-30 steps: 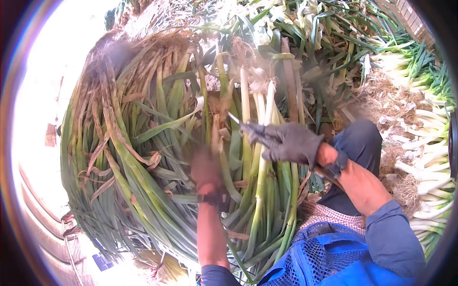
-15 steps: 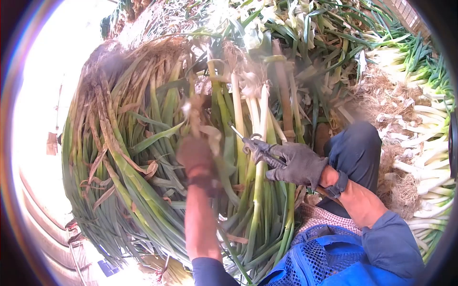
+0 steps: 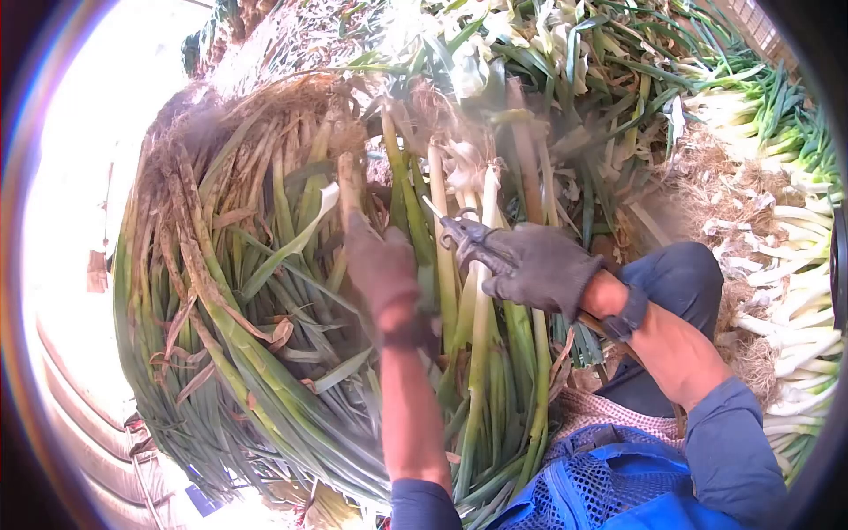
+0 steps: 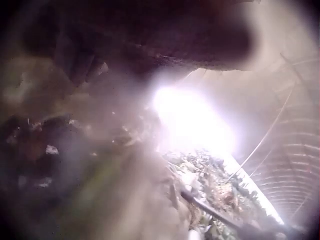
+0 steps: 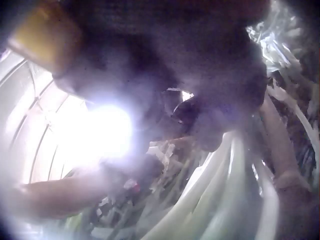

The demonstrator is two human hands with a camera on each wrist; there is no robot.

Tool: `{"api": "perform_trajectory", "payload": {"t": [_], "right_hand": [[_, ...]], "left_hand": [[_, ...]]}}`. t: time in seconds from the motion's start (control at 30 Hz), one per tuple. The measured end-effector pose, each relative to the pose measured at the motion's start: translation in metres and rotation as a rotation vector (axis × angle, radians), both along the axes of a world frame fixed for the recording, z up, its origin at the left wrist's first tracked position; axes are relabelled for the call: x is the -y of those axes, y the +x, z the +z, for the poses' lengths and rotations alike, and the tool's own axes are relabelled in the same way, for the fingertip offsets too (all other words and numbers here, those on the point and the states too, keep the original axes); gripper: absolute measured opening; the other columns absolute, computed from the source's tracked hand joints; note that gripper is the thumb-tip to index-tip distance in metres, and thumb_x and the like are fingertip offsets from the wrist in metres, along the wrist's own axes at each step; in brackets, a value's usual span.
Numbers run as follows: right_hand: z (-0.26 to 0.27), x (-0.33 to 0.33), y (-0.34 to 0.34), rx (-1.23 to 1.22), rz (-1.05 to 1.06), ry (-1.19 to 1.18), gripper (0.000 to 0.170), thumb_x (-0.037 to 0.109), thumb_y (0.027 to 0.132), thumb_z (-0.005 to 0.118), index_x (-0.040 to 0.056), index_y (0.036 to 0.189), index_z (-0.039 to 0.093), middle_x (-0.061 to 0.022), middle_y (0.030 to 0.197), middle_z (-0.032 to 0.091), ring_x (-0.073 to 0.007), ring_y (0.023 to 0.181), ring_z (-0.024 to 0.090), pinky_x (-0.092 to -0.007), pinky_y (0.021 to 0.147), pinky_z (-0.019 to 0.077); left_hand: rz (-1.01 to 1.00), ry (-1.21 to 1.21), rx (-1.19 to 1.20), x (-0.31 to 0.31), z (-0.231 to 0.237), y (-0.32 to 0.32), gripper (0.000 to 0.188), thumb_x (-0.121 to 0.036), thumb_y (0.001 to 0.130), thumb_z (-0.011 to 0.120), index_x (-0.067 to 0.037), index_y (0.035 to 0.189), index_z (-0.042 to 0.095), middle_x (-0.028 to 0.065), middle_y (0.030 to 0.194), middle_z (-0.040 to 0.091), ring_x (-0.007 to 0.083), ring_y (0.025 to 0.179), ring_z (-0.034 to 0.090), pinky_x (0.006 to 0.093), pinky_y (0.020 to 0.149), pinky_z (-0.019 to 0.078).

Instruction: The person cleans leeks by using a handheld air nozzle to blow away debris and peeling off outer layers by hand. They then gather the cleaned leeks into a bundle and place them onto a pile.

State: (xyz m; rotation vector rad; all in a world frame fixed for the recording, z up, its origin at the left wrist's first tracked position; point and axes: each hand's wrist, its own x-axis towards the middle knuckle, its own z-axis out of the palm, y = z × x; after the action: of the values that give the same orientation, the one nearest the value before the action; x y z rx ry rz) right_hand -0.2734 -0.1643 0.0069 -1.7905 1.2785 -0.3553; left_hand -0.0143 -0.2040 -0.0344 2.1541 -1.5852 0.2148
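In the head view my gloved left hand [image 3: 380, 261] grips a leek [image 3: 350, 181] just below its root end, with the brownish roots pointing away from me. To its right, my gloved right hand [image 3: 543, 263] holds a grey air blow gun [image 3: 473, 237] whose thin metal nozzle points up and left, toward the leek. Several leeks with pale shafts [image 3: 488, 199] stand beneath and beside the right hand. The right wrist view has the dark glove [image 5: 210, 70] across its top, above pale leek shafts [image 5: 215, 195]. Blur and glare hide most of the left wrist view.
A large heap of leeks [image 3: 230, 309] fills the left. Stripped leaves [image 3: 565, 53] are piled at the back. Leeks with white shafts [image 3: 799, 327] lie in a row at the right, beside loose roots [image 3: 724, 177]. A crate [image 3: 760, 31] shows at the far right corner.
My left hand has moved away from me, up the head view, and the leek in it shows more clearly. The right hand stays near the same place, the blow gun shifting slightly.
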Motion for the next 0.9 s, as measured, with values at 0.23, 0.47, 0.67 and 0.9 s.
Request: {"api": "perform_trajectory", "payload": {"t": [0.23, 0.47, 0.67, 0.9], "right_hand": [[-0.016, 0.056, 0.046, -0.193, 0.137, -0.081, 0.063, 0.032, 0.084, 0.073, 0.0195, 0.145, 0.061, -0.0235, 0.092, 0.073, -0.0434, 0.088, 0.073, -0.0549, 0.082, 0.0575], [-0.031, 0.122, 0.074, -0.199, -0.012, -0.156, 0.052, 0.033, 0.085, 0.071, 0.0264, 0.136, 0.068, -0.0199, 0.098, 0.076, -0.0429, 0.092, 0.073, -0.0542, 0.085, 0.0577], [-0.040, 0.188, 0.095, -0.221, -0.083, -0.111, 0.051, 0.028, 0.088, 0.068, 0.0192, 0.138, 0.065, -0.0211, 0.106, 0.076, -0.0416, 0.099, 0.073, -0.0514, 0.088, 0.0568], [-0.027, 0.170, 0.084, -0.085, -0.068, -0.073, 0.042, 0.029, 0.085, 0.072, 0.0135, 0.124, 0.074, -0.0210, 0.111, 0.077, -0.0391, 0.101, 0.075, -0.0480, 0.090, 0.0594]], "left_hand": [[0.004, 0.285, -0.725, -0.028, -0.017, -0.025, 0.038, -0.010, 0.098, 0.065, 0.000, 0.134, 0.070, 0.0213, 0.115, 0.077, 0.0285, 0.102, 0.075, 0.0371, 0.091, 0.0562], [-0.052, 0.335, -0.526, -0.005, -0.065, 0.004, 0.050, -0.021, 0.095, 0.067, -0.003, 0.141, 0.066, 0.0253, 0.122, 0.074, 0.0394, 0.111, 0.073, 0.0440, 0.098, 0.0550], [-0.021, 0.535, -0.366, 0.022, -0.070, 0.008, 0.048, -0.019, 0.089, 0.069, -0.003, 0.134, 0.068, 0.0295, 0.120, 0.073, 0.0453, 0.113, 0.070, 0.0486, 0.097, 0.0550], [-0.032, 0.593, -0.408, 0.035, -0.057, 0.012, 0.040, -0.017, 0.088, 0.077, -0.005, 0.126, 0.072, 0.0195, 0.111, 0.079, 0.0371, 0.102, 0.075, 0.0466, 0.089, 0.0567]]}}
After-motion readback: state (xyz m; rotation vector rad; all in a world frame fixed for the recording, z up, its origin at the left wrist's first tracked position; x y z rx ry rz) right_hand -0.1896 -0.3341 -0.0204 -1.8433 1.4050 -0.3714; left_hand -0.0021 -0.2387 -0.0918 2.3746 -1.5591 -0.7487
